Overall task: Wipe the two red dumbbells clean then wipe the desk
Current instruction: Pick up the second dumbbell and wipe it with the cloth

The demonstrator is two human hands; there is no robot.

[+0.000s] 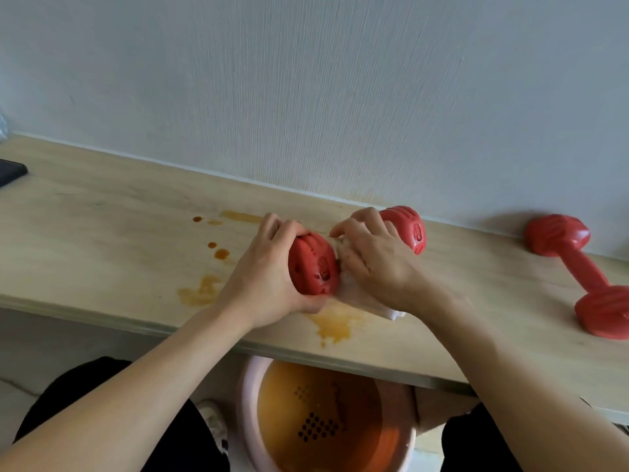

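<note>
A red dumbbell lies across the middle of the pale wooden desk. My left hand grips its near head. My right hand wraps a white cloth round the dumbbell's handle, which is hidden under the cloth and fingers. The far head sticks out beyond my right hand. A second red dumbbell lies by itself at the right end of the desk, near the wall. Brown-orange liquid stains spread over the desk near the front edge and to the left of my hands.
A white wall runs right behind the desk. A dark flat object sits at the desk's far left. Under the desk, between my knees, stands a pink basin holding orange-brown water.
</note>
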